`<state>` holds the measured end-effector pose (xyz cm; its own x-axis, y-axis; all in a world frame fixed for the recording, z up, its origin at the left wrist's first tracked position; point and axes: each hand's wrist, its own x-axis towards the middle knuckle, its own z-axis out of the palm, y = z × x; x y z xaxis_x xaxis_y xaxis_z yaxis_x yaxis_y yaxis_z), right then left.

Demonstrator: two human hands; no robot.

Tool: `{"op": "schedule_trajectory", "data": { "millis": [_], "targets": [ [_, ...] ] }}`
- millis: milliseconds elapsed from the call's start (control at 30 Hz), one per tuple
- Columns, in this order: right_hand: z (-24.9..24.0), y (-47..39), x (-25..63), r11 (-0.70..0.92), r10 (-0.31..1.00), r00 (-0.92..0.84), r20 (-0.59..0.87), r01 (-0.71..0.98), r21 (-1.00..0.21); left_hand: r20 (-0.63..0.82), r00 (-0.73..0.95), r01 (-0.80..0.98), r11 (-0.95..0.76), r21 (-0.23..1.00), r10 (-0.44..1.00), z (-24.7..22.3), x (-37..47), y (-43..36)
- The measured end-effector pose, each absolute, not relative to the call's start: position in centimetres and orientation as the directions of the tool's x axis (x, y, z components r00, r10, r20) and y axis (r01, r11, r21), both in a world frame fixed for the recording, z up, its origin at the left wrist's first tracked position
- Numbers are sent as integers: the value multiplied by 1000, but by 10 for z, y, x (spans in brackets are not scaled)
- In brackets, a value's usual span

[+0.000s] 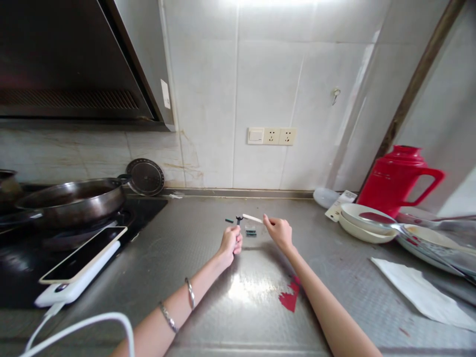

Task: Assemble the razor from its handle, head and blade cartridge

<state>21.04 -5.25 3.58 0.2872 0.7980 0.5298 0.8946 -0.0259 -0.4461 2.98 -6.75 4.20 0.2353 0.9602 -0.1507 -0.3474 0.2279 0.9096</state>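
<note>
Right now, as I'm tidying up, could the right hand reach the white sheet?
Probably yes: nothing stands between the right hand and the white sheet, though the hand holds a pale stick.

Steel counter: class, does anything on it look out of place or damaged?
Yes: a jagged red patch beside the right forearm. Its ragged edge looks torn, and its colour breaks the grey counter.
</note>
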Motion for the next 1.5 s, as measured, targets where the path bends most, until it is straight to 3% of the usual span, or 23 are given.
{"op": "schedule_trajectory", "data": {
  "millis": [267,533,800,1500],
  "targets": [
    [59,-59,212,92,859,228,458,812,-576,196,179,-218,-155,963,964,43,24,-61],
    [67,-64,216,75,852,239,466,825,-560,410,239,-16,-418,908,880,27,15,-42],
    [68,-66,200,125,824,159,544,885,-448,484,280,38,-513,858,829,21,11,-36],
    [60,-59,221,173,822,188,537,816,-551,442,303,-5,-463,887,844,34,9,-41]
  ]
}}
